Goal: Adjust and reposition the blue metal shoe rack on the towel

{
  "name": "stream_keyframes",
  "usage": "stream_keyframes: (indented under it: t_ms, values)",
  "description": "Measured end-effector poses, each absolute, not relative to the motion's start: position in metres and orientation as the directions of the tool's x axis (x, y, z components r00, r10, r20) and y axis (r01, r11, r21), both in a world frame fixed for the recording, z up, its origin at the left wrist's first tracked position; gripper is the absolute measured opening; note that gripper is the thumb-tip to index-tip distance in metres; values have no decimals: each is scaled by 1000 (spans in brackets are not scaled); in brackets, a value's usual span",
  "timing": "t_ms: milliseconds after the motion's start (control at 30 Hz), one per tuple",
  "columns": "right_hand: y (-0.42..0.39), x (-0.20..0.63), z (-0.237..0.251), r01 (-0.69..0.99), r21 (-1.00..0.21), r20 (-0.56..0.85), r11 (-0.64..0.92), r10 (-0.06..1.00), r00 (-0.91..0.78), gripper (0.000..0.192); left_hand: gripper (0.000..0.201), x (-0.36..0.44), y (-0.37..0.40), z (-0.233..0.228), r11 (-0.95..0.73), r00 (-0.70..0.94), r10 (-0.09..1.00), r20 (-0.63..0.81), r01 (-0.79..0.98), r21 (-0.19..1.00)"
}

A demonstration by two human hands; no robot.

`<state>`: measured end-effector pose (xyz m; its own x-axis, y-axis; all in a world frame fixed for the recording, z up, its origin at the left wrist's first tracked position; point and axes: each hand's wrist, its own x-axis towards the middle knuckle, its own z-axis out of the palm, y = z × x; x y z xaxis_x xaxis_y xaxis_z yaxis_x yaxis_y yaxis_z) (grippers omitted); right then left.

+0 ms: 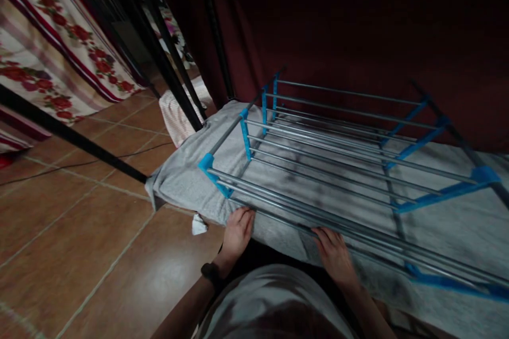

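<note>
**Rack of grey metal rods and blue plastic joints (pixel 338 163) touched along its near edge by a bare left hand (pixel 238 226) and a bare right hand (pixel 333 252)**

The rack is set on a surface covered in light grey cloth (pixel 183 172), its rows of rods held between blue end pieces. Its lowest near rod is reached by both hands: by the left just beside the near left blue corner, by the right farther along. The fingers of each hand are held close together and bent at the rod; whether the rod is pinched firmly or only touched cannot be told. A dark wristband (pixel 211 273) is worn on the left wrist.

Just beyond the cloth's edge, near the left hand, a small crumpled white scrap (pixel 199 224) is seen. The brown tiled floor (pixel 119 243) is crossed by a thin dark cable (pixel 89 162). Behind the rack, a plain dark red curtain (pixel 358 37) is hung. At the far left, a pale curtain with red flowers and stripes (pixel 59 45) is seen.
</note>
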<state>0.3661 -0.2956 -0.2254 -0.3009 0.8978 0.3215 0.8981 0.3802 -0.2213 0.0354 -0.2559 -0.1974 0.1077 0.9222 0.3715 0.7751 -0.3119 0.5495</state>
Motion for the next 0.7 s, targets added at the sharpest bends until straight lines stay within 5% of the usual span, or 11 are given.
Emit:
stream_keyframes:
  t_ms: [133,200,500,700]
  values:
    - [-297,368,-228,895,-212,356,393,884,-304,34,14,-6,-249,-204,-23,-365,871,329,638,770]
    - [-297,369,-227,890,-211,372,404,875,-309,33,18,-19,-240,-205,35,-477,831,287,560,828]
    - [-294,368,-224,891,-209,367,404,877,-311,34,33,-14,-202,-202,-37,-387,889,246,475,879]
    - [-294,371,-228,902,-206,383,381,879,-284,32,26,-6,-207,-202,-20,-432,861,269,498,867]
